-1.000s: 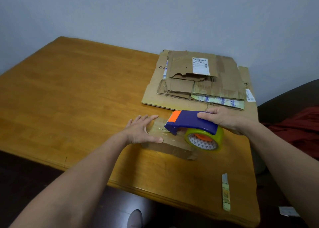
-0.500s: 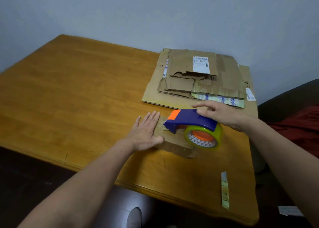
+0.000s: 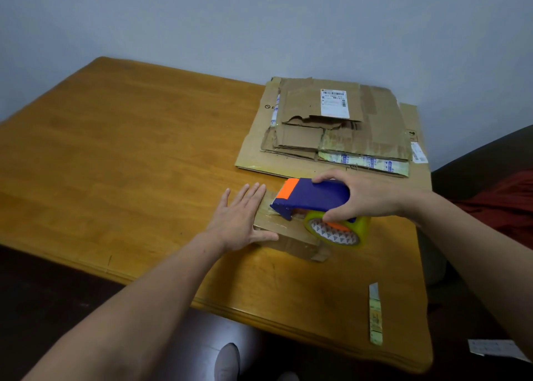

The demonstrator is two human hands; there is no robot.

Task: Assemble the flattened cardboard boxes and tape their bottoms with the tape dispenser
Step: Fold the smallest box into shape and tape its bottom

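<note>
A small assembled cardboard box (image 3: 291,238) lies on the wooden table (image 3: 115,164) near its front right. My left hand (image 3: 240,219) presses flat on the box's left end, fingers straight, over a strip of clear tape. My right hand (image 3: 360,197) grips the blue handle of the tape dispenser (image 3: 314,199), which has an orange front tab and a yellow-rimmed tape roll. The dispenser's blade end rests on top of the box. A stack of flattened cardboard boxes (image 3: 331,129) lies behind, towards the wall.
A narrow strip of label or tape backing (image 3: 375,314) lies near the table's front right edge. A dark seat with red cloth (image 3: 501,204) stands to the right. Paper scraps (image 3: 496,349) lie on the floor. My shoe (image 3: 227,362) shows below the table edge.
My left hand has straightened and slid further onto the box's left end. My right hand has shifted its grip on the dispenser handle, thumb now under it. The dispenser moved slightly left.
</note>
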